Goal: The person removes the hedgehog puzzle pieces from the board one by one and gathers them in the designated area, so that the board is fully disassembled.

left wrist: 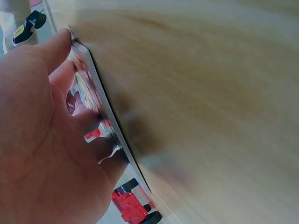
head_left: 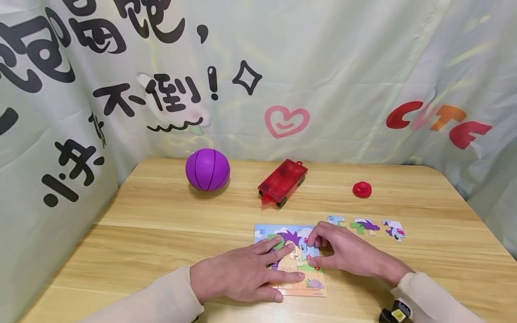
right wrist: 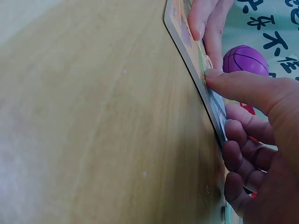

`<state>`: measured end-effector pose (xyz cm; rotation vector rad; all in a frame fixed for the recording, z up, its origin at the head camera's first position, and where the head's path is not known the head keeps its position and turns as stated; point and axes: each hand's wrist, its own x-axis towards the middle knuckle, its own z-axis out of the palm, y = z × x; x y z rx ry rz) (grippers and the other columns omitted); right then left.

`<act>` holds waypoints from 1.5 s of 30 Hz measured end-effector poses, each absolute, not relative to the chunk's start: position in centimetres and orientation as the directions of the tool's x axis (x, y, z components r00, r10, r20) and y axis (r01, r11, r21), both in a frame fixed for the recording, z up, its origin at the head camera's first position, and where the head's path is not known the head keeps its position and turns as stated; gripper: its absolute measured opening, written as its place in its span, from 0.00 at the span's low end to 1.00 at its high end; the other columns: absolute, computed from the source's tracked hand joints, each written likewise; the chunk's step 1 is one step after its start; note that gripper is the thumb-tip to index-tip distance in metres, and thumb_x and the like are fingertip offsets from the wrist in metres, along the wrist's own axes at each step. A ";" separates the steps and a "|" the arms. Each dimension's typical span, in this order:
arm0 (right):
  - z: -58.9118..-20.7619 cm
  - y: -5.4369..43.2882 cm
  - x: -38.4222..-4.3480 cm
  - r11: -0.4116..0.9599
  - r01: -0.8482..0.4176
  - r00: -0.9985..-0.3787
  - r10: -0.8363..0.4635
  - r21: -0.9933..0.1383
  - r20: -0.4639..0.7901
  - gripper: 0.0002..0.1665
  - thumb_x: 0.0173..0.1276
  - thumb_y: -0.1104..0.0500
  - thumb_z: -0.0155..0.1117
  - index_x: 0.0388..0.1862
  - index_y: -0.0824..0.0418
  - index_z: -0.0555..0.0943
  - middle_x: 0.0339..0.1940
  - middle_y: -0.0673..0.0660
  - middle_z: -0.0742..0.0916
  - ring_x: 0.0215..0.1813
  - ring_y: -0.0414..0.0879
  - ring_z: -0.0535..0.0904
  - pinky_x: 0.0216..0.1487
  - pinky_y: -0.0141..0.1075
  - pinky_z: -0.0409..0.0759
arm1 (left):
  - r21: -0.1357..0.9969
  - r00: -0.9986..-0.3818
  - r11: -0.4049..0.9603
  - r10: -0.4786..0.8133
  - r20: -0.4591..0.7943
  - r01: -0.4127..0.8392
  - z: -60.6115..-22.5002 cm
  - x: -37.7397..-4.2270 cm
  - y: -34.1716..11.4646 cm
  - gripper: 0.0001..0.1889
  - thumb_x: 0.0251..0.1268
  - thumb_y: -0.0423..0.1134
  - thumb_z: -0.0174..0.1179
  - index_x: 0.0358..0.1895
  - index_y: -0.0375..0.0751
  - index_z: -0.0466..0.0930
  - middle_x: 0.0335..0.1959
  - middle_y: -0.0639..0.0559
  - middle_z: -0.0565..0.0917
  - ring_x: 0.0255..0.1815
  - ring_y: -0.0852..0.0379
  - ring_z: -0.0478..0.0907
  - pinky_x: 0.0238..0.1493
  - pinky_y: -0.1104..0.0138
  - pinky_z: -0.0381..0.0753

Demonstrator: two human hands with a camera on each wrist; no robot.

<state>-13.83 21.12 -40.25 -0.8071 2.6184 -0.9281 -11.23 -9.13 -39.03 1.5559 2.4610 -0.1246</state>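
A flat jigsaw puzzle (head_left: 319, 291) with a cartoon dinosaur picture lies on the table. My left hand (head_left: 242, 274) rests across its left and middle part, fingers straight and spread. In the left wrist view that hand's thumb (left wrist: 58, 49) is at the board's near edge. My right hand (head_left: 351, 249) is at the puzzle's right side, fingers curled, with thumb and index finger pinching a puzzle piece (head_left: 310, 253) against the board. The right wrist view shows that thumb (right wrist: 233, 86) on the picture surface. Both hands hide part of the puzzle.
Three loose puzzle pieces (head_left: 365, 225) lie in a row beyond the right hand. Farther back are a purple ball (head_left: 208, 169), a red toy wagon (head_left: 284, 179) and a small red hat-shaped thing (head_left: 361, 189). A printed curtain (head_left: 343, 89) hangs behind the table.
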 end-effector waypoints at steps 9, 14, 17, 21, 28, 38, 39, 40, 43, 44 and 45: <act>-40.5 21.3 -13.8 0.631 -0.415 -0.814 -0.580 -0.655 -0.043 0.19 0.68 0.43 0.82 0.47 0.47 0.82 0.38 0.44 0.82 0.41 0.36 0.76 0.43 0.29 0.79 | 0.064 -0.420 0.445 0.876 -0.238 0.893 -39.0 -11.2 -9.1 0.30 0.87 0.68 0.40 0.86 0.83 0.52 0.93 0.53 0.45 0.94 0.44 0.44 0.89 0.56 0.58; -40.5 21.4 -13.8 0.606 -0.411 -0.810 -0.586 -0.681 -0.033 0.19 0.68 0.44 0.82 0.47 0.47 0.82 0.37 0.44 0.81 0.40 0.37 0.76 0.41 0.30 0.79 | 0.069 -0.425 0.450 0.875 -0.231 0.890 -39.0 -11.2 -9.1 0.30 0.87 0.68 0.40 0.86 0.83 0.52 0.93 0.54 0.45 0.94 0.44 0.44 0.89 0.56 0.59; -40.5 21.4 -13.8 0.603 -0.404 -0.809 -0.586 -0.688 -0.039 0.19 0.68 0.44 0.82 0.48 0.47 0.82 0.38 0.44 0.81 0.41 0.37 0.76 0.41 0.30 0.79 | 0.066 -0.428 0.452 0.875 -0.228 0.889 -39.0 -11.2 -9.1 0.30 0.87 0.68 0.41 0.86 0.83 0.53 0.94 0.54 0.45 0.94 0.44 0.44 0.89 0.56 0.60; -40.6 21.4 -13.9 0.603 -0.396 -0.807 -0.588 -0.692 -0.051 0.18 0.69 0.45 0.81 0.48 0.46 0.81 0.38 0.45 0.81 0.41 0.38 0.76 0.41 0.30 0.79 | 0.062 -0.426 0.450 0.876 -0.228 0.891 -39.1 -11.2 -9.0 0.30 0.86 0.69 0.41 0.86 0.83 0.52 0.93 0.54 0.45 0.94 0.44 0.44 0.89 0.56 0.60; -40.7 21.6 -13.7 0.536 -0.399 -0.779 -0.626 -0.744 -0.033 0.14 0.74 0.47 0.77 0.49 0.45 0.79 0.37 0.44 0.83 0.39 0.39 0.78 0.40 0.31 0.79 | 0.083 -0.432 0.461 0.870 -0.239 0.884 -39.0 -11.2 -9.0 0.30 0.86 0.68 0.41 0.86 0.84 0.52 0.94 0.54 0.44 0.94 0.44 0.43 0.89 0.55 0.61; -40.8 21.7 -13.4 0.421 -0.405 -0.735 -0.678 -0.812 0.014 0.09 0.79 0.53 0.72 0.50 0.48 0.79 0.37 0.45 0.83 0.38 0.40 0.79 0.39 0.31 0.80 | 0.082 -0.442 0.475 0.860 -0.256 0.876 -38.7 -11.1 -8.8 0.30 0.86 0.69 0.41 0.85 0.85 0.51 0.93 0.54 0.46 0.94 0.45 0.43 0.88 0.54 0.62; -40.8 21.7 -13.4 0.420 -0.408 -0.733 -0.680 -0.810 0.017 0.09 0.79 0.52 0.72 0.50 0.48 0.79 0.37 0.45 0.83 0.38 0.40 0.79 0.39 0.31 0.80 | 0.074 -0.444 0.475 0.859 -0.256 0.877 -38.7 -11.1 -8.8 0.30 0.86 0.69 0.41 0.85 0.86 0.50 0.93 0.53 0.46 0.94 0.45 0.44 0.88 0.54 0.62; -40.8 21.8 -13.5 0.421 -0.411 -0.734 -0.679 -0.808 0.019 0.09 0.79 0.52 0.72 0.50 0.48 0.79 0.37 0.44 0.83 0.38 0.40 0.79 0.39 0.31 0.81 | 0.066 -0.447 0.477 0.857 -0.256 0.877 -38.6 -11.0 -8.7 0.30 0.86 0.68 0.41 0.85 0.86 0.50 0.93 0.53 0.47 0.94 0.44 0.44 0.88 0.54 0.62; -40.8 21.8 -13.5 0.426 -0.416 -0.735 -0.678 -0.804 0.022 0.09 0.79 0.52 0.72 0.50 0.47 0.79 0.37 0.44 0.83 0.38 0.39 0.79 0.39 0.31 0.81 | 0.047 -0.448 0.474 0.857 -0.256 0.879 -38.5 -10.9 -8.5 0.30 0.87 0.68 0.40 0.85 0.86 0.49 0.93 0.51 0.48 0.93 0.44 0.45 0.87 0.54 0.63; -40.9 21.8 -13.5 0.427 -0.416 -0.736 -0.677 -0.803 0.022 0.09 0.79 0.51 0.72 0.50 0.47 0.79 0.37 0.44 0.83 0.38 0.39 0.79 0.39 0.31 0.81 | 0.045 -0.448 0.474 0.857 -0.256 0.880 -38.5 -10.9 -8.5 0.30 0.87 0.68 0.40 0.85 0.86 0.48 0.93 0.51 0.49 0.93 0.43 0.45 0.87 0.54 0.64; -40.9 21.8 -13.5 0.428 -0.416 -0.736 -0.676 -0.803 0.021 0.09 0.79 0.51 0.72 0.50 0.47 0.79 0.37 0.44 0.83 0.38 0.39 0.79 0.39 0.31 0.81 | 0.047 -0.448 0.474 0.857 -0.254 0.879 -38.5 -10.9 -8.5 0.30 0.87 0.68 0.40 0.85 0.86 0.49 0.93 0.51 0.50 0.93 0.43 0.46 0.87 0.53 0.64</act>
